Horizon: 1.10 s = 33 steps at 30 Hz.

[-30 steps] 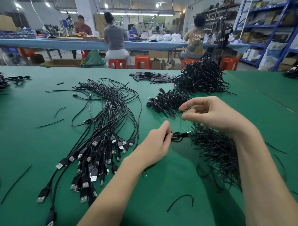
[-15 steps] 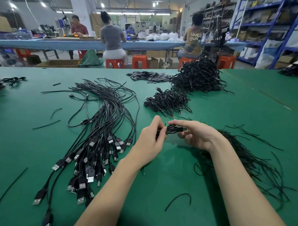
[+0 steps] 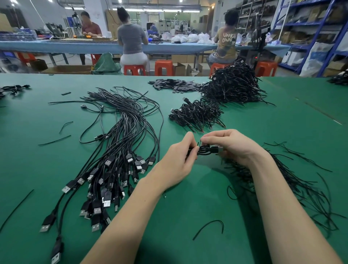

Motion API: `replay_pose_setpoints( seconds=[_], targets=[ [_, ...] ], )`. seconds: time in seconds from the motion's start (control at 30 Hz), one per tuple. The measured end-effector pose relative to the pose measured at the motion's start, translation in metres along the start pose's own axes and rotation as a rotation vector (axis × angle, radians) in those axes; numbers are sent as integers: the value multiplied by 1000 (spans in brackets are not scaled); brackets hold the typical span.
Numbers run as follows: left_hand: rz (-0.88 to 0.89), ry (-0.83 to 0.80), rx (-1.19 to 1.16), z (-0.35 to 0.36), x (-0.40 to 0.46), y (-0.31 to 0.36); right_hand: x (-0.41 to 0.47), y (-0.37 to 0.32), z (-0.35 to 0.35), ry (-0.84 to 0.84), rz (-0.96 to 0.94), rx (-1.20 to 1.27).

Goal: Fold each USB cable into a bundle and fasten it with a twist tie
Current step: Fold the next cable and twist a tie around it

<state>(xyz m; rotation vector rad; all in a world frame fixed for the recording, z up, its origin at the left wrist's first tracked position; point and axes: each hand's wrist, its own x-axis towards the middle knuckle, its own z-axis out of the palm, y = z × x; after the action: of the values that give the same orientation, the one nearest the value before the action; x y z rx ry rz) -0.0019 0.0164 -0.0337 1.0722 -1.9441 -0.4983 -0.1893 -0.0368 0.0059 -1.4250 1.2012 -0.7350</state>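
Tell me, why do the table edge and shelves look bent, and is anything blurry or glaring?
Head view: the wide-angle lens bows the green table and tilts the blue shelves at the right. Ceiling lights glare white at the top. Soft shadows fall beneath both hands. The left hand, right hand and the cable bundle they hold look sharp; the far workers look softer.

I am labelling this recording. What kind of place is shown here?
Probably a cable assembly workshop: a pile of loose USB cables on a green worktable, finished bundles, storage shelves.
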Motion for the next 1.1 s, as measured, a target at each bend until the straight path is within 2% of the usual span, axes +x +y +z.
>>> replay_pose_setpoints(
  seconds=[0.23, 0.4, 0.5, 0.6, 0.67, 0.77, 0.9, 1.1],
  targets=[
    [-4, -17, 71, 2, -1, -4, 0, -11, 12, 63, -185, -221],
    [-138, 179, 91, 3, -2, -12, -2, -16, 30, 216, -482, -467],
    [-298, 288, -47, 3, -1, -11, -1, -17, 42, 274, -597, -518],
    [-453, 374, -376, 2, 5, -9, 0, -15, 43, 253, -617, -546],
    [-490, 429, -478, 1, 6, -10, 0, -13, 42, 233, -627, -599],
    [-484, 465, -480, 2, 6, -12, 1, -14, 44, 243, -619, -669],
    [-472, 503, -468, 0, 9, -9, 2, -17, 46, 299, -630, -636],
    [-507, 552, -558, -2, 12, -3, 2, -21, 55, 319, -648, -699]
  ],
)
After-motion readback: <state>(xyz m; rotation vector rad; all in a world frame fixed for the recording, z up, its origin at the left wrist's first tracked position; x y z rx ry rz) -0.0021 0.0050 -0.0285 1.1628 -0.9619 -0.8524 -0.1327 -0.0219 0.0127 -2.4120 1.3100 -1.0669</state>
